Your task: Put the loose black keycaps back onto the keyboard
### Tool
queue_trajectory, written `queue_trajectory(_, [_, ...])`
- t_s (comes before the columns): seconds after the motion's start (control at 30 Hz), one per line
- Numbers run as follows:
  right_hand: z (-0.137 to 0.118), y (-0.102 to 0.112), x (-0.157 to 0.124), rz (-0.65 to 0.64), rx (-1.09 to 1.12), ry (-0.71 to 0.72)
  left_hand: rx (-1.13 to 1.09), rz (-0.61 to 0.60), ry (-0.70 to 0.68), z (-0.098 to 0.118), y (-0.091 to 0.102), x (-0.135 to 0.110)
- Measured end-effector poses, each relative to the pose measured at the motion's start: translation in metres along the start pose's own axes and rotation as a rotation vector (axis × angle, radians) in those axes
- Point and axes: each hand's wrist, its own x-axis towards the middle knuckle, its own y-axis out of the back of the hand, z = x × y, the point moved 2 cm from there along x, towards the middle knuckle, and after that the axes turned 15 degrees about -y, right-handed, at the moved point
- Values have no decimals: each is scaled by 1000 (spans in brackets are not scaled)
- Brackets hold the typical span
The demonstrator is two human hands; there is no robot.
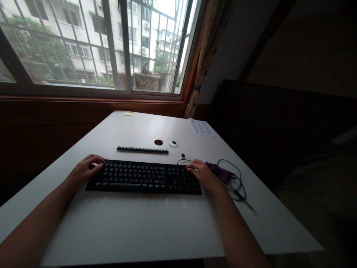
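Note:
A black keyboard lies across the middle of the white table. My left hand grips its left end, fingers curled over the top left corner. My right hand holds the right end, fingers bent over the far right edge. A row of loose black keycaps lies in a line just behind the keyboard.
A purple tool and a black cable lie right of my right hand. Behind are a cable hole, a white round cap, a small black piece, a printed sheet and a yellow note. A barred window stands beyond.

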Motion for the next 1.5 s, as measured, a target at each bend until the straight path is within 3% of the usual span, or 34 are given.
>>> queue_trajectory(0.43, [-1,-2,1,10,-30,-4,7,-9,-7,-1,-1,0])
queue_trajectory(0.67, [-2,2,-1,-17,69,-54,1,-18,-8,-4,-1,-1])
queue_trajectory(0.87, [15,-4,5,147,144,-125,5,-17,4,-4,-1,0])
queue_trajectory(1.13, [26,-20,7,84,89,-255,-3,-4,-3,-3,-1,0])
queue_trajectory(1.5, [32,-25,11,49,273,-323,17,4,-21,-1,-1,0])
